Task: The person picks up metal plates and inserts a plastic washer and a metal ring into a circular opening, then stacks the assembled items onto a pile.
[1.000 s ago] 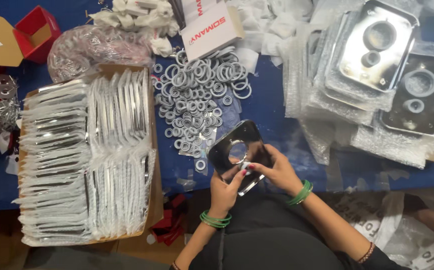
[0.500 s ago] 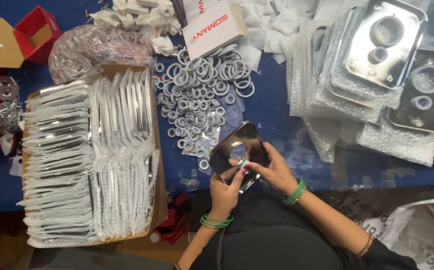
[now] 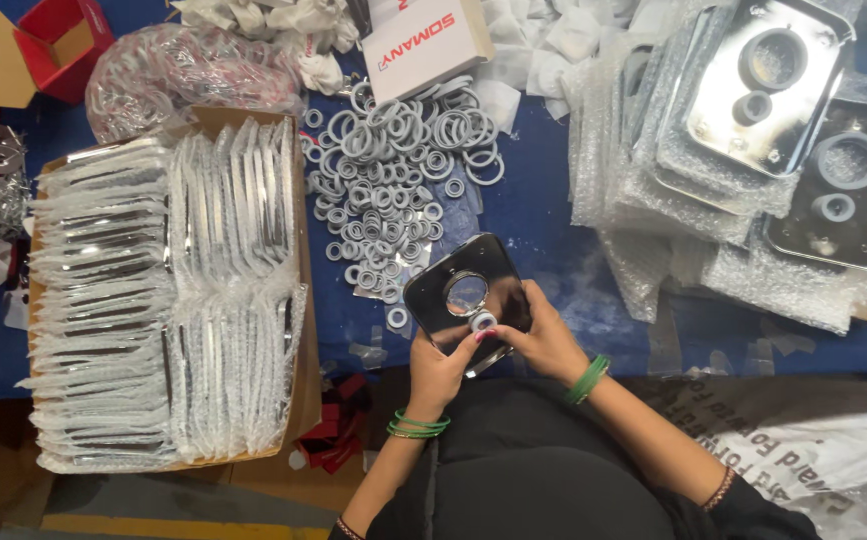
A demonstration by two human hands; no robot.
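The blue-covered tabletop (image 3: pixel 554 230) carried everything, with the shiny dark rounded-square metal plate (image 3: pixel 466 296) as landmark at its near edge. Left of the plate stood an open cardboard box (image 3: pixel 299 300) packed with bubble-wrapped plates on edge; up and right of it lay a stack of chrome plates on bubble wrap (image 3: pixel 764 90); just above it spread a heap of white plastic rings (image 3: pixel 394 190). The left hand (image 3: pixel 439 368) gripped the plate's lower edge, steadying it tilted towards the body. The right hand (image 3: pixel 546 340) pinched a small white ring (image 3: pixel 483 322) against its face.
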